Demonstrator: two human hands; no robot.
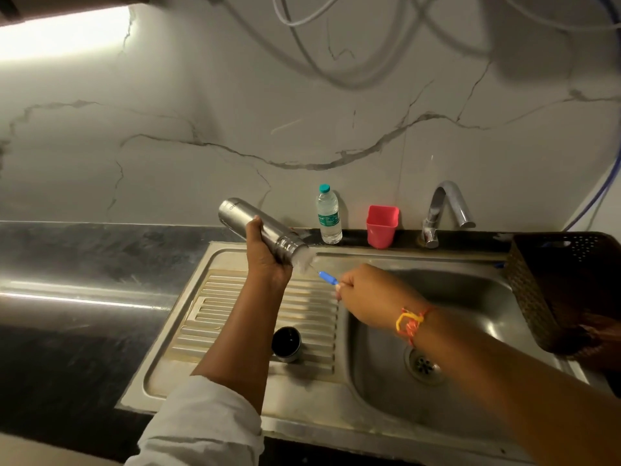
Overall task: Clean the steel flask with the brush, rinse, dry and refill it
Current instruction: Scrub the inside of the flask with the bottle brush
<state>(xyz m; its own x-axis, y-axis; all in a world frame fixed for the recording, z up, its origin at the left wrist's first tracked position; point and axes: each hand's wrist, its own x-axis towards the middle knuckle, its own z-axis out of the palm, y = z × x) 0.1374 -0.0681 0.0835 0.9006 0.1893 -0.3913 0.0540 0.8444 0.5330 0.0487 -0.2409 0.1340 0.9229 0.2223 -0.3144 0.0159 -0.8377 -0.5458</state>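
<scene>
At the left of the frame lies the dark table [84, 264], with the steel sink [188, 334] set into it. Left of centre, the left hand [267, 264] is clamped round the flask [240, 215], holding it tilted above the ribbed drainboard, mouth pointing down and to the right. The flask's cap [286, 344] stands on the drainboard lower down. White bristles of the brush [324, 274] sit at the flask's mouth; the right hand [366, 297] pinches its blue handle. This looks like the scrubbing step. The next move probably calls for keeping the brush in line with the flask's neck while it is worked in and out. Further right stand a water bottle [328, 215], a pink cup [382, 226], the tap [443, 210] and a dark basket [564, 290]. The print near the flask's base and the bottle's green label are too blurred to read.
</scene>
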